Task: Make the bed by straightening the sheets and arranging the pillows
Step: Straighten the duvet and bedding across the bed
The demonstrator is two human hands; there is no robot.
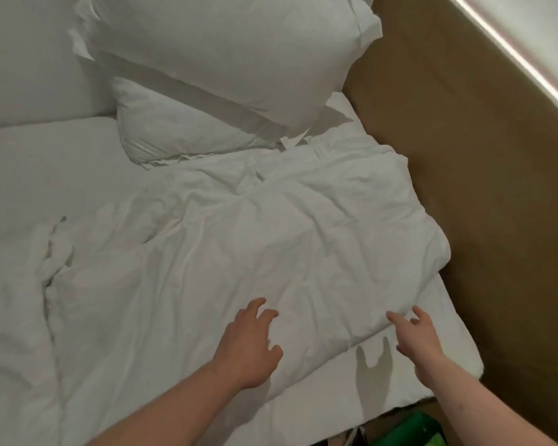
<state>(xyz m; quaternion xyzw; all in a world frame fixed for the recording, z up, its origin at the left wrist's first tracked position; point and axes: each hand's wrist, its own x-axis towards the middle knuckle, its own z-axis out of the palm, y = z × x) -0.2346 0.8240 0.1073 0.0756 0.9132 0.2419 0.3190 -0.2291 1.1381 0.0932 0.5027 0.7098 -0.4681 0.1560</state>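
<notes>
At the near right corner of the bed, both hands, left hand [250,341] and right hand [414,338], hover unclenched, grasping nothing, over the rumpled duvet [239,236], whose near edge runs beneath the right fingers.

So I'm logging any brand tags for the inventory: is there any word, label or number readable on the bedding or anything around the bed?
None: no text shows on the duvet, the two pillows or the brown wall. The green object at the bottom edge shows no readable text.
</notes>
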